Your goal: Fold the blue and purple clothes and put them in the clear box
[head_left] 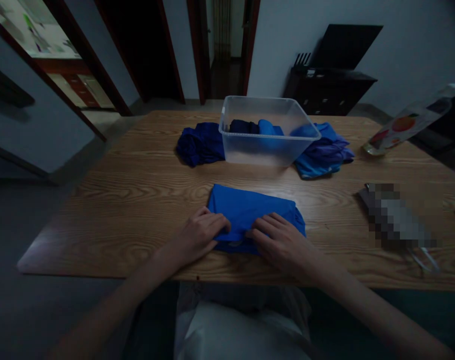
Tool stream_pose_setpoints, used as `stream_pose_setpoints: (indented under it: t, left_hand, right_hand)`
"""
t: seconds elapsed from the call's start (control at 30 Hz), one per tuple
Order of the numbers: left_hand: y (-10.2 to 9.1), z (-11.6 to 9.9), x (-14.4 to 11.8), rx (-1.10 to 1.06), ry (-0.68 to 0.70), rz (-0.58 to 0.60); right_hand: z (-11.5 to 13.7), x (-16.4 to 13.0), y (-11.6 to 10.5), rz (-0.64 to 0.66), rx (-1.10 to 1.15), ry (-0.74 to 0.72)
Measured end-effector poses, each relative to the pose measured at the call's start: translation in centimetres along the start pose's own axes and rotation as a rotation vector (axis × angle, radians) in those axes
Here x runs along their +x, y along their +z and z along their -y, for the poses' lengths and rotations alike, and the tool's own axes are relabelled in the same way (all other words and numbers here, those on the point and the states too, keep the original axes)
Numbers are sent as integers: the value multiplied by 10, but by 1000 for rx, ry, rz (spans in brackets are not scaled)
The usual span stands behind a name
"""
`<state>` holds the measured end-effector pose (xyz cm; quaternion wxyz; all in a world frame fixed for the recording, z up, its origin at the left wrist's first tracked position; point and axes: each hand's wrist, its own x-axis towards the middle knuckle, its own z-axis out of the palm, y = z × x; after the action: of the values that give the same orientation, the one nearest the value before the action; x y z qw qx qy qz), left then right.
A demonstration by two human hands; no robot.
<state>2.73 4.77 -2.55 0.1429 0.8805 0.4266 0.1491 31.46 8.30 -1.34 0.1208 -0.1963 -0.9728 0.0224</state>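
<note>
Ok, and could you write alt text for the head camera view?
A person's left hand and right hand touch the near side of a folded blue cloth on a wooden table. Beyond it, a clear plastic bin holding cloth bundles stands between a crumpled navy cloth and a blue-purple cloth; a bottle is off right.

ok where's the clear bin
In the head view, the clear bin stands at upper centre on the table, dark blue cloth to its left, blue-purple cloth to its right.
</note>
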Motion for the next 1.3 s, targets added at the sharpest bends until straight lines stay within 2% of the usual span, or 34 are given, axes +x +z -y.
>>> stream_pose_setpoints:
  t: [0.13,0.33,0.43,0.57,0.73,0.87,0.97,1.1,1.2,1.3]
  left_hand:
    - [3,2,-6,2,55,51]
    - [0,1,-12,-87,24,84]
    - [-2,-3,-14,-80,40,117]
    - [-2,-9,-15,-141,10,213]
    - [-3,-19,-14,-348,-123,328]
    - [-14,-25,-7,-468,-155,405]
    - [-19,-24,5,-482,-95,329]
    - [-11,-18,23,-223,73,164]
    - [1,-14,26,-62,148,160]
    - [10,-16,15,-11,148,194]
  right_hand:
    - [4,-19,3,-16,-95,-7]
    - [-8,-61,4,-133,-259,156]
    - [-9,-84,1,-190,-267,132]
    - [-8,-108,5,-175,-241,133]
    - [-9,-121,15,-124,-153,308]
    - [-7,-120,14,-128,-68,495]
    - [-10,-121,11,-74,9,560]
    - [-19,-125,8,-27,-3,487]
    - [-20,-128,4,-39,17,482]
    - [-14,-127,-1,-79,105,544]
